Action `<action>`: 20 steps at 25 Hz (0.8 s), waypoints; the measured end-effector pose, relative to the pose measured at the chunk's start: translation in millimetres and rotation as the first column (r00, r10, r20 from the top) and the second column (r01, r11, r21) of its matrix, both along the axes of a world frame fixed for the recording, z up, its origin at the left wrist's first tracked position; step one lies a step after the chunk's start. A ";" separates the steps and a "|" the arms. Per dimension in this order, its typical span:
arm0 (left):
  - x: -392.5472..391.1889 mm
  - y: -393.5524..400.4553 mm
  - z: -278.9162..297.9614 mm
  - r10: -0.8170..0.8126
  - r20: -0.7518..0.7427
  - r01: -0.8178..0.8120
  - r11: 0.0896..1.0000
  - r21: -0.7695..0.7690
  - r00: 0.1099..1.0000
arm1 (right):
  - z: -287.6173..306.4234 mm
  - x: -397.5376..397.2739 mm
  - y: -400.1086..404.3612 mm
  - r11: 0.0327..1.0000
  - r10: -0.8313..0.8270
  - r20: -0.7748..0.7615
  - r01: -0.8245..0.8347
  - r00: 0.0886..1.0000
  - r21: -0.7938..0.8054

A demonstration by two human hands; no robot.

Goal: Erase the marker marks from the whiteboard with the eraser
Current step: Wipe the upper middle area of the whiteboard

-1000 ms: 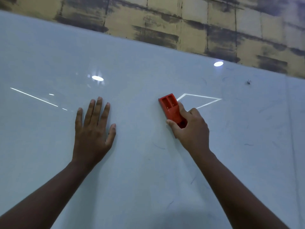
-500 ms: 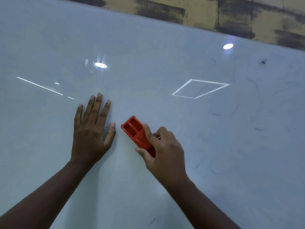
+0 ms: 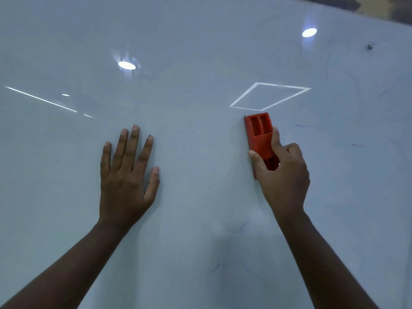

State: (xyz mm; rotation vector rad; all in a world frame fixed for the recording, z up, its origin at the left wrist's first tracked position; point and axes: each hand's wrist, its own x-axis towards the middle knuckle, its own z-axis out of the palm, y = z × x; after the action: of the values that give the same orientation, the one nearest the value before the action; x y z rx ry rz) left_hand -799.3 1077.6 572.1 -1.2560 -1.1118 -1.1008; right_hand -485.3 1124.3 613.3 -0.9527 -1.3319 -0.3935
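Across the whole view lies the whiteboard (image 3: 200, 41), which your two bare arms reach from the 6 o'clock side. Your right hand (image 3: 283, 175) sits right of centre, at about 3 o'clock, and its grip is closed on the red eraser (image 3: 259, 139): the thumb lies along the eraser's left edge and the curled fingers cover its lower right part. The eraser lies flat on the whiteboard, long axis pointing toward 12 o'clock, with two rectangular recesses showing at its upper end. Your left hand (image 3: 128, 177) rests palm-down on the whiteboard at about 9 o'clock, well apart from the eraser, fingers straight and slightly spread, holding nothing. Faint blue marker marks (image 3: 301, 125) show just right of the eraser, with further strokes toward 2 o'clock and a short one at 5 o'clock. Bright light reflections (image 3: 126, 65) appear at 11 and 1 o'clock, and a square outline reflection (image 3: 245, 95) sits just above the eraser.
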 end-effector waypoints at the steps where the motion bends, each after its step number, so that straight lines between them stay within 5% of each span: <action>1: 0.2 -0.5 -2.1 0.001 0.000 -0.001 1.000 -0.004 1.000 | -1.5 -8.3 -2.5 1.000 0.010 -0.009 -0.010 1.000 -0.002; 11: 0.1 -4.6 -32.7 0.015 0.002 -0.015 0.999 -0.051 1.000 | -92.9 -71.7 -29.7 0.992 0.016 0.487 -0.076 0.873 0.102; 20: -1.4 -8.8 -74.8 0.044 0.022 -0.042 0.995 -0.093 0.999 | -104.4 -6.4 -15.9 0.994 0.054 0.079 -0.046 0.995 -0.096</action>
State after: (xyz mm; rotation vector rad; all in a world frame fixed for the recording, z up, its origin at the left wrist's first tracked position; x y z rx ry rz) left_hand -800.8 1068.8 497.3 -1.2875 -1.2148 -1.0449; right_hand -491.7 1108.4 508.9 -0.9876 -1.4558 -0.3366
